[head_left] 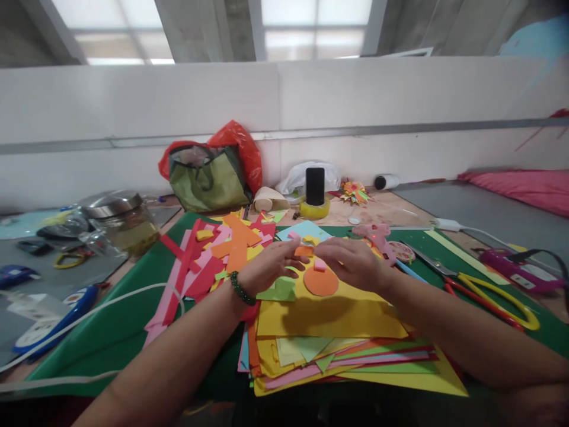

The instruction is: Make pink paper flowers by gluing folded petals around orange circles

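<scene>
My left hand [273, 261], with a green bead bracelet [242, 289] on its wrist, is held out over the paper with its fingers stretched and apart. Facing it, my right hand [351, 259] has its fingers extended, and I see nothing gripped in it. Between and just below the hands lies an orange paper circle [320, 283] with a small pink piece [319, 264] at its top edge. The circle rests on a yellow sheet [329, 318] atop a stack of coloured sheets [347, 360]. A light green piece [276, 289] lies below my left hand.
Red, pink and orange scraps [237, 243] are heaped at the left on a green mat [111, 332]. Large scissors [453, 276] and a pink glue gun [377, 237] lie right. Behind stand a phone [315, 186], a yellow tape roll [315, 208], a green bag [208, 181] and a jar [122, 222].
</scene>
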Available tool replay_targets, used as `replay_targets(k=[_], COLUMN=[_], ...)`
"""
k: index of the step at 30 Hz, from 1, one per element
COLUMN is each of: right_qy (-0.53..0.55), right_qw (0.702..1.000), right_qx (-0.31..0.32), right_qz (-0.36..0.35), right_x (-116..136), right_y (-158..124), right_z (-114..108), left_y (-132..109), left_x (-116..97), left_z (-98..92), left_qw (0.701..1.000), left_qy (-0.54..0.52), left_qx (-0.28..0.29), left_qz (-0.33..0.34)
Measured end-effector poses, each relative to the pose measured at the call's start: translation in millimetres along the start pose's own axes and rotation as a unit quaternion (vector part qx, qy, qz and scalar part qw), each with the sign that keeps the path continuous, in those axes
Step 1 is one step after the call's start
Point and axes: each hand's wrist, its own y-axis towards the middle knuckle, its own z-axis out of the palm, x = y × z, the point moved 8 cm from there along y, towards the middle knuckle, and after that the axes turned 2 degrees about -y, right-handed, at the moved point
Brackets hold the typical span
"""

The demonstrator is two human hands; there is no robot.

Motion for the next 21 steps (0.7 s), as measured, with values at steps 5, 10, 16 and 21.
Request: replay_targets(k=[5, 10, 16, 21], right_qy=[-0.097, -0.188, -0.304, -0.336], right_qw=[0.984, 0.976, 0.910, 0.760], right_qx=[0.033, 0.044, 0.187, 0.290], right_qz=[-0.147, -0.102, 0.211, 0.475], right_x=[24, 33, -4, -58], right_y=[-1, 8, -30, -153], right_z=[4, -8, -91, -151], left_y=[4, 4, 5, 7], left_x=[4, 1, 0, 9], left_z=[5.7, -0.6, -1.1, 2.5], left_qw=[0.995, 0.994, 0.996, 0.998], left_qy=[-0.097, -0.090, -0.069, -0.055], left_qx=[0.013, -0.019, -0.021, -0.018], left_qz=[0.035, 0.064, 0.051, 0.012])
